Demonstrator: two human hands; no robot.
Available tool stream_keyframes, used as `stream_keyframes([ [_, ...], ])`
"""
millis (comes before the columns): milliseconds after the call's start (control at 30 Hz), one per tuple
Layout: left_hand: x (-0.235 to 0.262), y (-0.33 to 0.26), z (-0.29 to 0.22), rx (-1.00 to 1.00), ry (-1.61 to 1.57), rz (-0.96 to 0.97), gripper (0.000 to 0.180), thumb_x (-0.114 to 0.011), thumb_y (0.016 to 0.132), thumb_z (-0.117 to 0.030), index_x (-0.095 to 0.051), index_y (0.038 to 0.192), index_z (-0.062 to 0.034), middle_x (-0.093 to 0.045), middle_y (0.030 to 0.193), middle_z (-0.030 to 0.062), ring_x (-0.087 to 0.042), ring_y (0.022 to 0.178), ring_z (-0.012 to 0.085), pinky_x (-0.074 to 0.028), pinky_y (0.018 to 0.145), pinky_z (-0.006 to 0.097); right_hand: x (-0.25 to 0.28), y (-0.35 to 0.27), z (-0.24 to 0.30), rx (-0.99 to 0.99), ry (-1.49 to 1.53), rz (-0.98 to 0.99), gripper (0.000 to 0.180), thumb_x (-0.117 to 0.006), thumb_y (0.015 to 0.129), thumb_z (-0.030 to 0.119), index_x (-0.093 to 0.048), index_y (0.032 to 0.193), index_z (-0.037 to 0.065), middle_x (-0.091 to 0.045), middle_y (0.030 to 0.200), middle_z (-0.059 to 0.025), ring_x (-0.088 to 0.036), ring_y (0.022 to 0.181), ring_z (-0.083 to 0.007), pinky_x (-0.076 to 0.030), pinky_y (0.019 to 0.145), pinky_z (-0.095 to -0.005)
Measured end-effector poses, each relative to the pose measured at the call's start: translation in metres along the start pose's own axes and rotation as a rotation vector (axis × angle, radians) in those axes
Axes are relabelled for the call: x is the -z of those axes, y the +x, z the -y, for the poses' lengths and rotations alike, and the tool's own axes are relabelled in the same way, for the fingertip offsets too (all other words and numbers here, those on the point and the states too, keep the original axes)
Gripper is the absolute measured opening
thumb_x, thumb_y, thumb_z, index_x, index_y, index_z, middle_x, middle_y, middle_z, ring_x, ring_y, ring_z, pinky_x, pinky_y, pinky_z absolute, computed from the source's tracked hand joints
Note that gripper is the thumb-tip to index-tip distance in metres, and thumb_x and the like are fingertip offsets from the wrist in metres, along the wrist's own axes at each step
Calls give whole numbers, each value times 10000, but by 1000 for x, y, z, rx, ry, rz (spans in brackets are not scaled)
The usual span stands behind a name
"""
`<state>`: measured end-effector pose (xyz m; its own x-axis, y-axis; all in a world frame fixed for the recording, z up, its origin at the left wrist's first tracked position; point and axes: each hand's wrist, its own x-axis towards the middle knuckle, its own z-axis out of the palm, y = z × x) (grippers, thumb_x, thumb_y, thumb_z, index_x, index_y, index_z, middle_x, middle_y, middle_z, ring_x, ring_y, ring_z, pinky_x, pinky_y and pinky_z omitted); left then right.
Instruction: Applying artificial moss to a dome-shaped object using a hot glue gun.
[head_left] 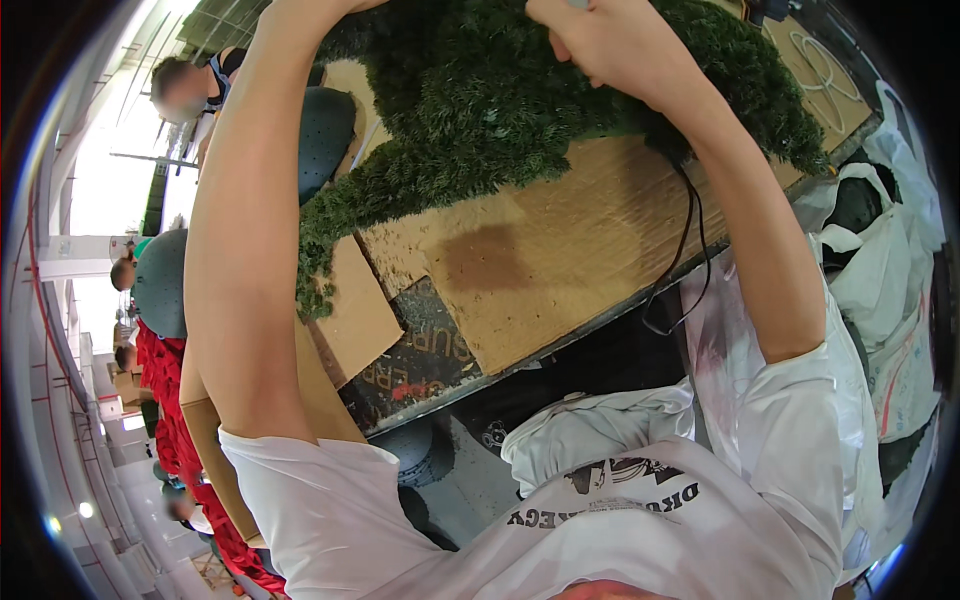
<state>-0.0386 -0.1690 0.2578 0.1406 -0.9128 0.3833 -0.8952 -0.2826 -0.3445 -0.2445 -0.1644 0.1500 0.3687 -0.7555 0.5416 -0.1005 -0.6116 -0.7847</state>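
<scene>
Both my arms stretch forward over dense green artificial-looking foliage (480, 120) spread across the table. My right hand (610, 50) is above the foliage at the top edge, its fingers curled closed; what they hold, if anything, I cannot make out. Only a sliver of my left hand (362, 4) shows at the top edge, left of the right one, and its fingers are cut off. Under the foliage lie flat cardboard sheets (570, 260), one with a dark stain. A thin black cord (690, 235) loops over the table's front edge near my right forearm.
Dark green perforated domes (325, 140) stand beyond my left arm, near red cloth (165, 400). White plastic bags (880, 280) bulge at the right. A coiled white cord (825, 85) lies on the far right. Another person (190, 85) is at the far left.
</scene>
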Motion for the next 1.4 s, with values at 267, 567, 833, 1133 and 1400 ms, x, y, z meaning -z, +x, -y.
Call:
stream_keyframes([
  [267, 1, -1, -3, 18, 39, -16, 1194, -600, 812, -856, -382, 1535, 68, -520, 1482, 311, -587, 1312, 423, -521, 1050, 497, -3, 5, 12, -375, -25, 65, 262, -595, 958, 229, -645, 922, -25, -607, 660, -51, -588, 572, -164, -458, 543, -354],
  [567, 0, -5, -1, 4, -22, -5, 1124, -590, 862, -814, -360, 1558, 38, -511, 1502, 294, -576, 1331, 409, -522, 1057, 482, -7, 13, 1, -242, -32, 92, 244, -587, 948, 216, -641, 975, -21, -606, 683, -41, -583, 607, -156, -464, 574, -355],
  [833, 0, -2, 1, 25, -7, 29, 1079, -603, 856, -808, -419, 1516, 25, -558, 1459, 270, -607, 1298, 397, -528, 1044, 478, 20, 34, 4, 183, -663, 214, 203, -659, 887, 179, -608, 969, 0, -662, 814, -212, -678, 805, -401, -505, 704, -486],
  [1133, 6, -10, 1, 10, -46, 29, 1057, -610, 859, -801, -443, 1500, 22, -583, 1431, 254, -636, 1253, 381, -536, 1022, 484, 43, 65, -9, 595, -959, 401, 271, -701, 897, 253, -573, 1047, 67, -676, 930, -161, -681, 874, -398, -528, 730, -475],
  [1400, -5, -7, 6, -13, -82, -5, 1046, -604, 867, -798, -441, 1505, 14, -590, 1422, 242, -640, 1247, 365, -535, 1015, 490, 44, 66, -23, 654, -951, 390, 258, -698, 906, 252, -555, 1010, 65, -621, 924, -155, -661, 805, -397, -527, 670, -481],
])
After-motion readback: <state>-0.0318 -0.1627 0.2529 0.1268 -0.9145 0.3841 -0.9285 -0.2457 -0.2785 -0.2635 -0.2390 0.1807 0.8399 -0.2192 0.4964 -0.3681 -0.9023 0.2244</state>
